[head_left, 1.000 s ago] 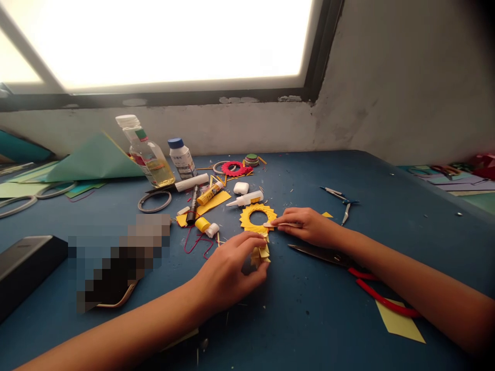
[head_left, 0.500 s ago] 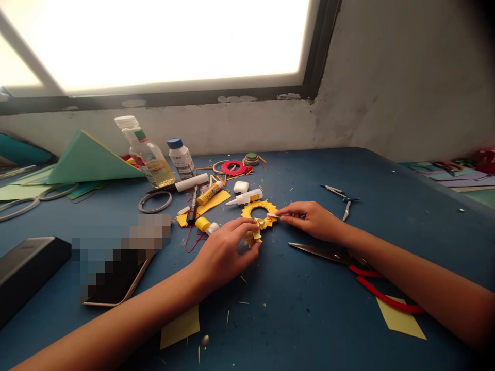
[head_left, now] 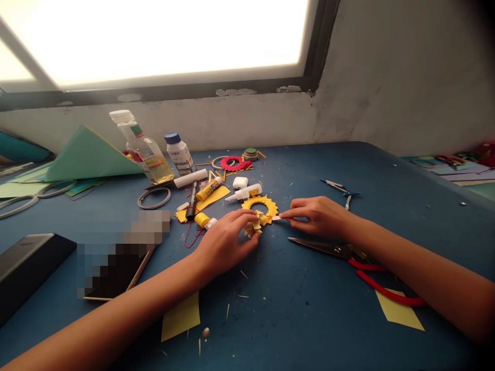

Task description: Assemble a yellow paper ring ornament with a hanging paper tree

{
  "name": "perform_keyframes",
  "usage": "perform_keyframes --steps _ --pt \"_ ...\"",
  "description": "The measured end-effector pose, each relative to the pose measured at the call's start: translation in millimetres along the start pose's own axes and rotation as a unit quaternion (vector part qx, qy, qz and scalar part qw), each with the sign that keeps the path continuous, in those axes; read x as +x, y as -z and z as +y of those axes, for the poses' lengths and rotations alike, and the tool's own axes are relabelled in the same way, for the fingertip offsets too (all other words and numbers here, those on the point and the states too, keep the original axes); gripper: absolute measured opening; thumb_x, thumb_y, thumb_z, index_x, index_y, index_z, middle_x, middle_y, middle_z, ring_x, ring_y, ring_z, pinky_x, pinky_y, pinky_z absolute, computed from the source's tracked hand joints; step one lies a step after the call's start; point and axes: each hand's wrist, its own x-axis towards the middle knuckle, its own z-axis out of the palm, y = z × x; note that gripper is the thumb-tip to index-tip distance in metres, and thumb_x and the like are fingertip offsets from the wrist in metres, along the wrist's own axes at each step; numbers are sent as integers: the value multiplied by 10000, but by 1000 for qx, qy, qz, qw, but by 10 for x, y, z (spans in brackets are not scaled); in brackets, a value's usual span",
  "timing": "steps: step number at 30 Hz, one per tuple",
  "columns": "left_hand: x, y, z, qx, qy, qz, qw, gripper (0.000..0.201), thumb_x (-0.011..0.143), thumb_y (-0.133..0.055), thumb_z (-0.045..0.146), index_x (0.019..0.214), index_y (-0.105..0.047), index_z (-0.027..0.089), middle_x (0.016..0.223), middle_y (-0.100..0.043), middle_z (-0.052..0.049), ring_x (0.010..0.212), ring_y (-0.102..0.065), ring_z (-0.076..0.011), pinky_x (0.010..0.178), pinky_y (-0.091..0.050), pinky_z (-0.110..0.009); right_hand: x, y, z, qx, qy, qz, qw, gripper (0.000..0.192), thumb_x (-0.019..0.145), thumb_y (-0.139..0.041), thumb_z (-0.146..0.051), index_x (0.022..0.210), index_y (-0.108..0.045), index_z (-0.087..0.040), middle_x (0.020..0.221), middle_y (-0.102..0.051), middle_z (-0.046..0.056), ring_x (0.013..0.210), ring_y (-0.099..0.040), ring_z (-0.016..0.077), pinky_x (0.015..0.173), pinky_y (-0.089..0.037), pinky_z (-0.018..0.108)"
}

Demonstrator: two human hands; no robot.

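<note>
The yellow ring [head_left: 271, 206] is seemingly being worked with a stick [head_left: 276, 218] pinched in the right hand [head_left: 322, 216], folded paper [head_left: 253, 228] gripped in the left hand [head_left: 223, 240], a steady next touch apparently needed.

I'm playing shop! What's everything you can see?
Window: 1, white, top
Wall: 1, grey, back
Table: 1, blue, below
Papers: several, green, left
Bottles: 2, clear and white, back
Hoops: 4, grey, left half
Red ring: 1, red, back
Yellow ring: 1, yellow, middle
Glue stick: 1, yellow, middle
Marker: 1, black, beside glue stick
Tube: 1, white, behind yellow ring
Case: 1, white, behind tube
Scissors: 1, red handles, right
Compass: 1, silver-blue, right
Phone: 1, dark, left
Box: 1, black, left
Sheets: 2, yellow, front
Other bits: many, mixed, around
Stick: 1, pale, by yellow ring
Paper fold: 1, yellow, by yellow ring
Left hand: 1, bare, on paper fold
Right hand: 1, bare, on stick
</note>
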Motion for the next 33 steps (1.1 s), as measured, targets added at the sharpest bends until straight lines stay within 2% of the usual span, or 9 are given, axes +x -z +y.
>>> perform_keyframes --steps 11,20,28,33 --pt "28 -11 31 -28 9 -2 1000 231 829 -593 229 1045 -603 148 1150 -641 -84 1035 -613 -185 922 -505 -330 3 -31 -19 -7 18 13 1000 294 901 -469 -281 1087 -696 -264 837 -658 30 646 -587 118 568 -351 227" --pt "27 2 41 -64 39 -8 997 220 832 -593 237 1041 -597 170 1148 -634 -59 1019 -613 -172 940 -490 -324 25 -5 -9 56 -18 -20 998 290 880 -490 -243 1076 -703 -229 833 -666 40 634 -574 109 596 -380 220" --pt "36 8 61 -78 42 -15 996 213 841 -582 237 1048 -590 185 1155 -630 -52 995 -614 -167 913 -494 -315 10 -40 -41 -15 3 -4 1000 289 908 -462 -292 1078 -694 -263 852 -667 33 675 -595 122 564 -330 228" --pt "24 -2 65 -95 61 -15 993 211 837 -586 240 1042 -597 194 1148 -632 -53 957 -618 -168 807 -523 -293 16 -21 -63 -52 6 -15 999 277 906 -466 -270 1077 -683 -263 854 -665 25 679 -592 113 528 -283 228"
